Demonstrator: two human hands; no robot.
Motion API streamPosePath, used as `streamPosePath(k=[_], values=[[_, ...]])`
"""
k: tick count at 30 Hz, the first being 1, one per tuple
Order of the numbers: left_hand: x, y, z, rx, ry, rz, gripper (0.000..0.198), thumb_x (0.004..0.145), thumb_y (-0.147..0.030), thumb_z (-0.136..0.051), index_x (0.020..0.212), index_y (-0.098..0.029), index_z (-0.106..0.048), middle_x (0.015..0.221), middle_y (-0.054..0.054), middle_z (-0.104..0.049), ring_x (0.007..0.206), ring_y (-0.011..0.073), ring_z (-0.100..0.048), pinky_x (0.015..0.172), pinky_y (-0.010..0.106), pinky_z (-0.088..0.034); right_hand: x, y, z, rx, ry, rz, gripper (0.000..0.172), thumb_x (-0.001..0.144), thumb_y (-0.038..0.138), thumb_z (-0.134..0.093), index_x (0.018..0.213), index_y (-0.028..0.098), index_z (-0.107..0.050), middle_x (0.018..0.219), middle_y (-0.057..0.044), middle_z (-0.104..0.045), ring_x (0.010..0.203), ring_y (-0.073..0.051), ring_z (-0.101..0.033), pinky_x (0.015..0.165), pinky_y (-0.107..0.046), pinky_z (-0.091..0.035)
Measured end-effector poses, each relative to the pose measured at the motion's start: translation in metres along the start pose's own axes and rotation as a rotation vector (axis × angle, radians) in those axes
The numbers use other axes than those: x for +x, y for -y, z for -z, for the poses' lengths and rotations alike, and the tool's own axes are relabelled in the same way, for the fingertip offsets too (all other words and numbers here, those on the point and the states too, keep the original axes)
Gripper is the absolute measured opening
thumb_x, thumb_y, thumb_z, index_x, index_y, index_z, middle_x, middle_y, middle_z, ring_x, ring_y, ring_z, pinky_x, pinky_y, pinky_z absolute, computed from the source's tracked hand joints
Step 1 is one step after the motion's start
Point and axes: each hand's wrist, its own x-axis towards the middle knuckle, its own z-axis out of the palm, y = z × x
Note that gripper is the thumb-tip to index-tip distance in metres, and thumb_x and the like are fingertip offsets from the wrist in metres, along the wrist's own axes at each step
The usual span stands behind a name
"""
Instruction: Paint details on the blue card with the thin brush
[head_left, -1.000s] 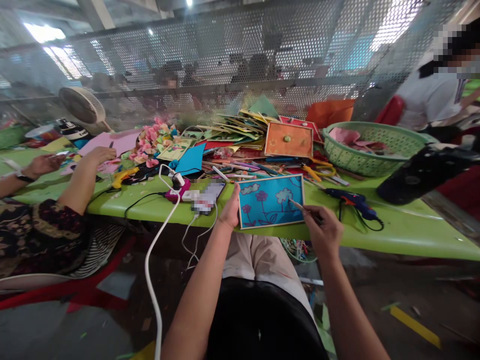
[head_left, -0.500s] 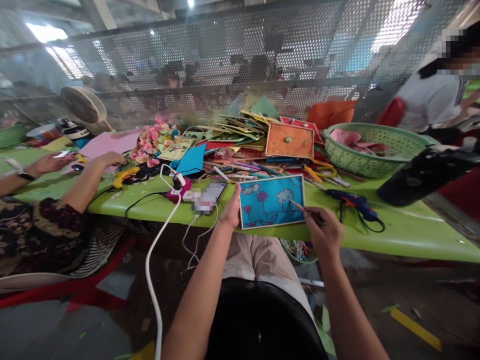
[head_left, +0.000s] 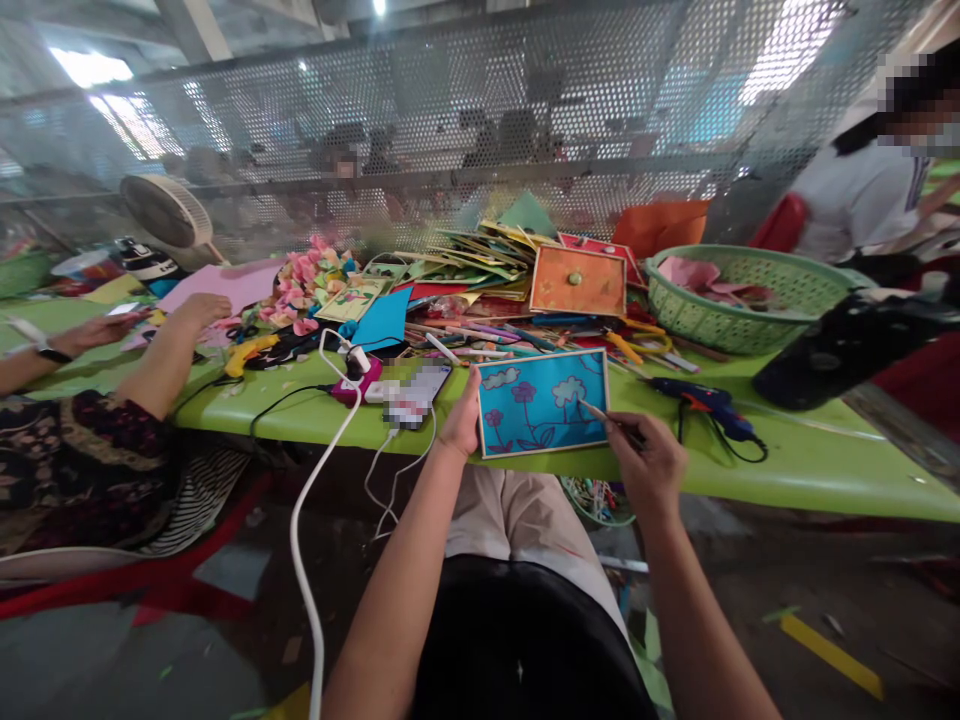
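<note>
My left hand (head_left: pixel 463 418) grips the left edge of a blue framed picture (head_left: pixel 546 405), which is tilted up at the table's front edge. Purple flowers, a tree shape and pale clouds are drawn on it. In my right hand (head_left: pixel 649 450) is a slim pen (head_left: pixel 596 411), its tip at the picture beside the tree drawing. The fingers of that hand are pinched round the pen near the frame's right edge. Left of the picture lie a phone (head_left: pixel 418 393) and a pink power strip (head_left: pixel 358 383).
Behind the picture are scattered markers (head_left: pixel 487 335), stacked cards (head_left: pixel 480 262) and an orange framed picture (head_left: pixel 577 280). A glue gun (head_left: pixel 705 402), a dark bottle (head_left: pixel 832 345) and a green basket (head_left: pixel 739 300) stand or lie rightward. A person's arms (head_left: pixel 161 360) reach over the table at left.
The neighbouring person's nearer hand has moved slightly left and back over the pink paper. My hands, the picture and the pen look nearly unmoved.
</note>
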Motion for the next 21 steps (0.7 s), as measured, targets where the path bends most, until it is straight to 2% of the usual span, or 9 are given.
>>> streamPosePath(k=[3,9,13,21], values=[[-0.0005,-0.0003,-0.0012,0.011,-0.014,0.015,0.069,0.115,-0.066,-0.043,0.169,-0.025,-0.055,0.142,0.013,-0.080,0.139,0.0357,-0.072,0.125,0.058,-0.054,-0.0004,-0.0012,-0.0002,-0.004,-0.009,-0.012,0.022,0.093,0.046,-0.075,0.092,0.025,-0.082,0.086,-0.006,-0.080,0.082,-0.025,-0.072,0.080,-0.040,-0.055],[-0.0004,-0.0001,-0.0020,0.037,0.003,-0.013,0.066,0.109,-0.067,-0.059,0.163,-0.029,-0.063,0.141,0.009,-0.080,0.142,0.0374,-0.070,0.125,0.059,-0.053,0.0006,-0.0066,-0.0031,0.008,-0.020,-0.036,0.027,0.096,0.050,-0.074,0.099,0.024,-0.082,0.092,-0.007,-0.081,0.085,-0.025,-0.072,0.081,-0.040,-0.056],[0.0006,0.0008,0.0006,0.035,0.021,-0.012,0.066,0.107,-0.068,-0.062,0.161,-0.030,-0.066,0.141,0.009,-0.081,0.143,0.0381,-0.069,0.126,0.059,-0.053,0.0018,-0.0065,-0.0037,-0.001,-0.024,-0.033,0.032,0.097,0.055,-0.073,0.100,0.025,-0.081,0.093,-0.008,-0.082,0.087,-0.026,-0.073,0.083,-0.041,-0.057],[0.0023,0.0014,0.0033,0.045,-0.009,0.020,0.070,0.109,-0.070,-0.055,0.164,-0.028,-0.062,0.140,0.010,-0.080,0.141,0.0380,-0.071,0.124,0.059,-0.054,-0.0016,-0.0064,-0.0008,-0.019,0.012,-0.076,0.029,0.094,0.052,-0.073,0.097,0.024,-0.081,0.088,-0.006,-0.080,0.083,-0.025,-0.071,0.079,-0.039,-0.054]])
